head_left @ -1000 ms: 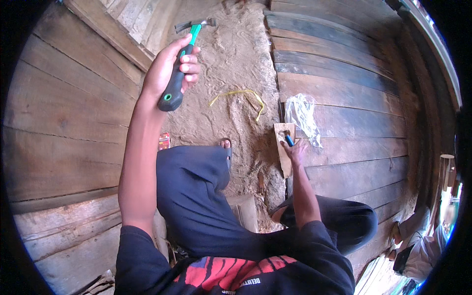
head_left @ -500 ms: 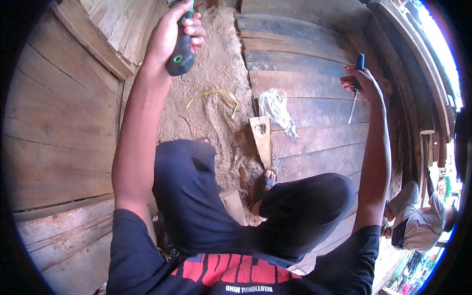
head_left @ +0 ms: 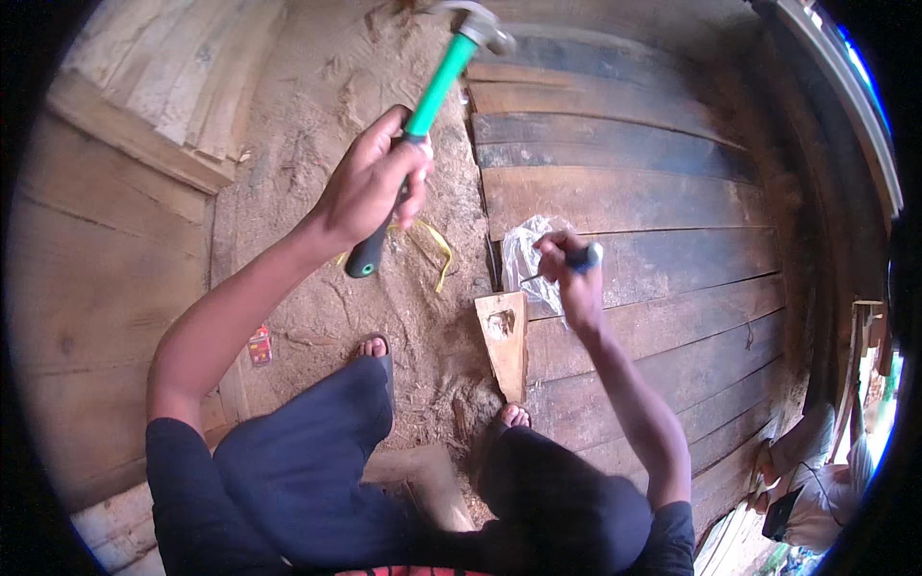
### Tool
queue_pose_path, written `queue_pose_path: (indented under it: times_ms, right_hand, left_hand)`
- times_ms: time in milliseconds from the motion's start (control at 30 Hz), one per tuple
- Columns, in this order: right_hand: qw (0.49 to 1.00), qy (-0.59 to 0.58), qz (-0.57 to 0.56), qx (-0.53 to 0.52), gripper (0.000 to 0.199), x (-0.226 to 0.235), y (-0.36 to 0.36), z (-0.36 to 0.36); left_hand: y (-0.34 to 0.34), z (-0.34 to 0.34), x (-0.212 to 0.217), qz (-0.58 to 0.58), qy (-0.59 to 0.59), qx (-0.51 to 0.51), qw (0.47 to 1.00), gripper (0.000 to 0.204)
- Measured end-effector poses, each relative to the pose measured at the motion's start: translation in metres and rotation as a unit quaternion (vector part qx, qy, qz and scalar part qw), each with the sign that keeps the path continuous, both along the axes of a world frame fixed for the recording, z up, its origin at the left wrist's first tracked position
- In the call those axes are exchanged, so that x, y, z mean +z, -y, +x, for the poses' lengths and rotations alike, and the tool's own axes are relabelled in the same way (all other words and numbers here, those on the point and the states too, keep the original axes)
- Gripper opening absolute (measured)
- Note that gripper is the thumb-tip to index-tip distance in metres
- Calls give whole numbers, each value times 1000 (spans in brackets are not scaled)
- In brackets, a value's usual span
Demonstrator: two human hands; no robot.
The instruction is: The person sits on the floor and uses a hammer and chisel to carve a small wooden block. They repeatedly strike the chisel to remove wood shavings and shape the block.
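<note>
- left hand (head_left: pixel 382 192) clamps midway along the claw hammer (head_left: pixel 444 86), head outward, likely for control.
- right hand (head_left: pixel 573 278) closes around the chisel (head_left: pixel 584 256), thin shaft near the holed wood block (head_left: pixel 510 355).
- the wood block lies at the planks' (head_left: pixel 663 259) edge, toes (head_left: pixel 515 416) beside it, perhaps bracing it.
</note>
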State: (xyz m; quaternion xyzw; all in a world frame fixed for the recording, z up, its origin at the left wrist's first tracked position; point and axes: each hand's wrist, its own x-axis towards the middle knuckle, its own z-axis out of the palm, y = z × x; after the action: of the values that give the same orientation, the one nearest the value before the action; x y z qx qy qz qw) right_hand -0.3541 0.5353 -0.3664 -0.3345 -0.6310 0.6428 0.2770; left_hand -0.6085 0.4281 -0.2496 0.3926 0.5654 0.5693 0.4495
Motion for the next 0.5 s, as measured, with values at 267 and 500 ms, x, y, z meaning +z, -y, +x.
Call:
queue_pose_path:
  times_ms: [267, 500]
  right_hand:
    - [990, 21, 126, -54, 20, -72, 66, 9]
    - [969, -65, 199, -135, 26, -102, 102, -1]
  left_hand:
    - [12, 43, -63, -141, -29, -75, 987, 31]
    - [74, 62, -67, -133, -62, -60, 987, 20]
